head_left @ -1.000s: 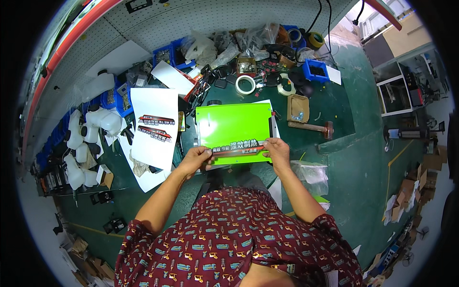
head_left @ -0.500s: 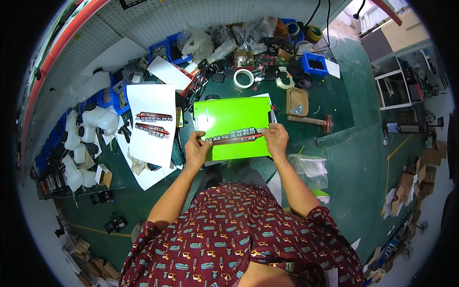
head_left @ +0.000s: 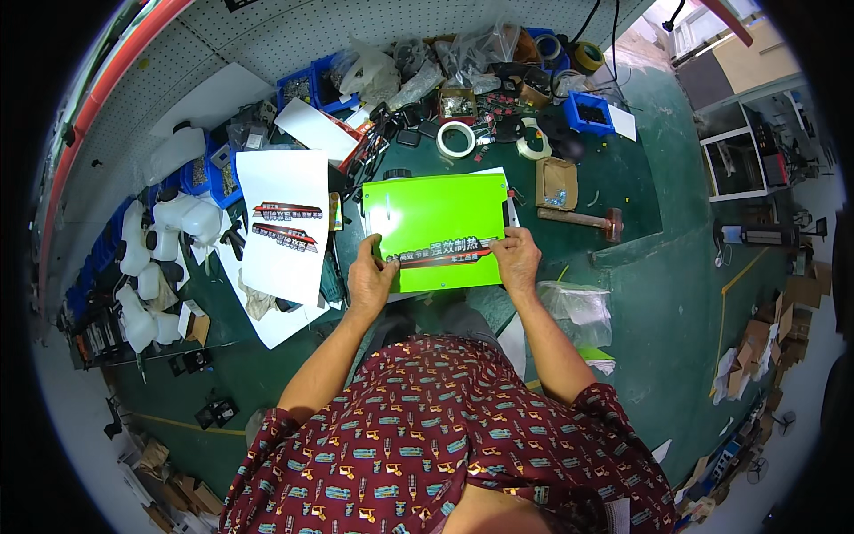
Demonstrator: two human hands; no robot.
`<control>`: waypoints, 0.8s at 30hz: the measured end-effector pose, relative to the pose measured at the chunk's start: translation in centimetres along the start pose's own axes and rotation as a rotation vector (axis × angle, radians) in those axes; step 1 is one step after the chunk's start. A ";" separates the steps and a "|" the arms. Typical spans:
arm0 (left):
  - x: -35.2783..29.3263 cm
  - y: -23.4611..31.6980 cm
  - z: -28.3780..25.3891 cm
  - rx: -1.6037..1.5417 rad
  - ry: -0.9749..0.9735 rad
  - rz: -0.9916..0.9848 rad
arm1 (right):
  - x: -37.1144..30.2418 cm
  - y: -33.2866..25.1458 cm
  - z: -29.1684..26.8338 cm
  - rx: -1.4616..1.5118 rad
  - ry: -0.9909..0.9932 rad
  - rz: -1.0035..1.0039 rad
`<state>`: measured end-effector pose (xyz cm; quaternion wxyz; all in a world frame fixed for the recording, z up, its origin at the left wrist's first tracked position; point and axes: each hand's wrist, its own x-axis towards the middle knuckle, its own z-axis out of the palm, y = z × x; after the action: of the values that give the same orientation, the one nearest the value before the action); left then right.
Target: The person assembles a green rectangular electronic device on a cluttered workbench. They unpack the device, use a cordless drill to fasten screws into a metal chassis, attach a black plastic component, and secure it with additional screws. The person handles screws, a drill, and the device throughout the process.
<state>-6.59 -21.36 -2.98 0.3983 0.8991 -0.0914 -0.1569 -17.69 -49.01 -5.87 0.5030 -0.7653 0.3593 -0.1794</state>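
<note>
In front of me a bright green panel (head_left: 436, 209) lies at the near edge of the bench. Across its lower half runs a long black-and-red sticker (head_left: 445, 254) with pale lettering. My left hand (head_left: 371, 278) has thumb and fingers closed at the sticker's left end, by the panel's left edge. At the right end, the fingers of my right hand (head_left: 516, 256) pinch the sticker near the panel's right edge. Whether the sticker's middle touches the panel cannot be made out. To the left, a white sheet (head_left: 283, 182) carries two similar stickers (head_left: 285, 238).
White plastic bottles (head_left: 182, 218) crowd the bench's left side. Behind the panel are tape rolls (head_left: 455, 140), cables, bags and blue bins (head_left: 589, 114). A hammer (head_left: 583, 221) and a small cardboard box (head_left: 557, 182) lie to the right. A plastic bag (head_left: 578, 311) is near the right forearm.
The view has shifted slightly. The panel sits a little higher in the picture, and my left fingers have turned slightly at the sticker's left end. Both hands keep their places along the sticker.
</note>
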 end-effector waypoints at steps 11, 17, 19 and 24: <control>-4.3 -6.9 -3.1 -0.009 0.085 0.059 | -3.0 3.9 -6.2 0.034 -0.128 -0.053; -5.5 -8.6 -1.7 0.227 -0.208 0.074 | -5.4 6.4 -7.0 -0.367 -0.444 -0.082; -5.9 -7.8 -1.0 0.167 -0.115 0.079 | -5.6 6.5 -6.8 -0.512 -0.428 -0.091; -4.4 -5.9 -2.9 0.153 -0.054 0.141 | -3.7 3.6 -7.4 -0.423 -0.344 -0.126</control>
<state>-9.40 -14.20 -4.65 0.3359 0.9137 -0.1767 -0.1451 -26.24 -51.89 -5.61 0.3736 -0.8933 0.2500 0.0011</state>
